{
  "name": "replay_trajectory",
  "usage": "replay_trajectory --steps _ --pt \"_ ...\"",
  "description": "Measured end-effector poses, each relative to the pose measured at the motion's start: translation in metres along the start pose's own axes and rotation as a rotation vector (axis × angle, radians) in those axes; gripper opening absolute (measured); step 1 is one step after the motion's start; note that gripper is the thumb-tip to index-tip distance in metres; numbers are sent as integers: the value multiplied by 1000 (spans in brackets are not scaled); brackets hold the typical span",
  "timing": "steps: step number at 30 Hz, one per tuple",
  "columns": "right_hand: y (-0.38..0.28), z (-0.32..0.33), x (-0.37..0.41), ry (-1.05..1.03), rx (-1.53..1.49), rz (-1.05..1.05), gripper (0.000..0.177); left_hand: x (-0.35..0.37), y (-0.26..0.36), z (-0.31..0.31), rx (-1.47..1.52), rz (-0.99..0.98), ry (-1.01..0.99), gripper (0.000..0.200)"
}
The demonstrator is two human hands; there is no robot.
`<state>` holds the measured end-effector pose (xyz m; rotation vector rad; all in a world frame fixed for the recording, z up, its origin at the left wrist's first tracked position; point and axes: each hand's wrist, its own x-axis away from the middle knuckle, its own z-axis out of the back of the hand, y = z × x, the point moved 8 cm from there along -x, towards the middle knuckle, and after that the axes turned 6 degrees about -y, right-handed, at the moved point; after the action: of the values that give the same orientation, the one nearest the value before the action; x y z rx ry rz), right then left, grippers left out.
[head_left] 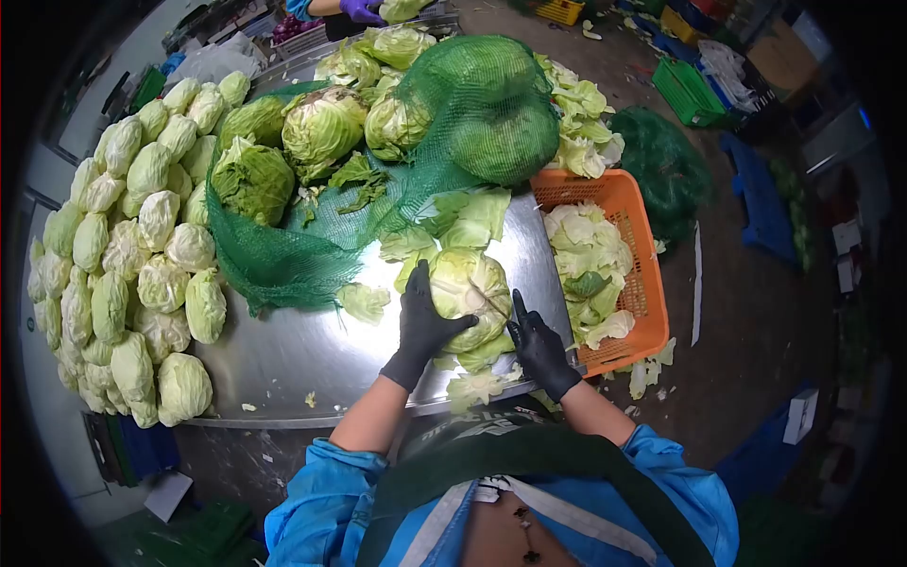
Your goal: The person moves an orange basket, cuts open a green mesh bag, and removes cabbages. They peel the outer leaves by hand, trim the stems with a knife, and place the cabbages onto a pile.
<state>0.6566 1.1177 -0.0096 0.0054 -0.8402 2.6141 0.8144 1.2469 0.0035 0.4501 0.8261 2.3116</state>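
A pale green cabbage (465, 281) sits on the steel table in front of me, with loose outer leaves around it. My left hand (425, 326), in a dark glove, grips its left side with the thumb across the front. At the cabbage's right side is my right hand (540, 348), also gloved, closed around what looks like a small knife (493, 307). The thin blade lies against the cabbage, and its handle is hidden in my hand. Loose leaves (477, 219) lie just behind the cabbage, and more lie at the table's front edge.
Trimmed cabbages (123, 246) are piled at the left. A green mesh bag (283, 269) spreads across the table, with large cabbages (496, 104) inside. An orange crate (647, 274) of leaves stands at the right. Beyond the table is another person's purple-gloved hand (362, 9).
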Motion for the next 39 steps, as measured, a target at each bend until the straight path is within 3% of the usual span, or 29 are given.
replay_trajectory --steps 5,9,11,13,15,17,18,22,23,24,25,27,30,35,36,39 --pt "10 -21 7 -50 67 -54 61 -4 -9 -4 79 83 -45 123" --pt "15 -13 -8 100 115 -59 62 -3 -9 -2 120 93 -40 124" --pt "65 -38 -29 169 -206 -146 54 0 2 -1 -10 55 -39 124" --pt "51 -9 -53 175 -271 -232 54 2 0 -2 -18 88 -63 123" --pt "-3 41 -71 -14 -57 -216 55 1 -2 -1 9 30 -31 121" --pt "-29 41 -84 139 48 57 57 4 2 -1 5 -16 -14 121" --pt "-46 43 -83 56 69 84 52 6 5 0 7 -53 7 120" --pt "24 23 -121 104 13 8 39 11 -12 -5 97 -16 4 121" --pt "13 32 -118 141 16 140 43 15 -11 -4 82 -82 45 121" --pt "-5 39 -112 80 -60 129 47 20 -9 -2 65 -146 80 122" --pt "-27 46 -104 19 -135 116 52 20 -11 -2 64 -140 79 122" --pt "-54 42 -90 -53 23 190 69 15 -16 -1 161 -57 78 121" --pt "-48 30 -92 -76 108 205 72 11 -8 1 145 -53 35 118" --pt "-49 46 -110 96 252 365 53 8 12 3 -9 -148 13 117" --pt "-44 49 -121 50 188 270 37 9 13 3 1 -150 12 117" --pt "-22 38 -136 -38 157 185 28 14 3 2 17 -240 92 117"
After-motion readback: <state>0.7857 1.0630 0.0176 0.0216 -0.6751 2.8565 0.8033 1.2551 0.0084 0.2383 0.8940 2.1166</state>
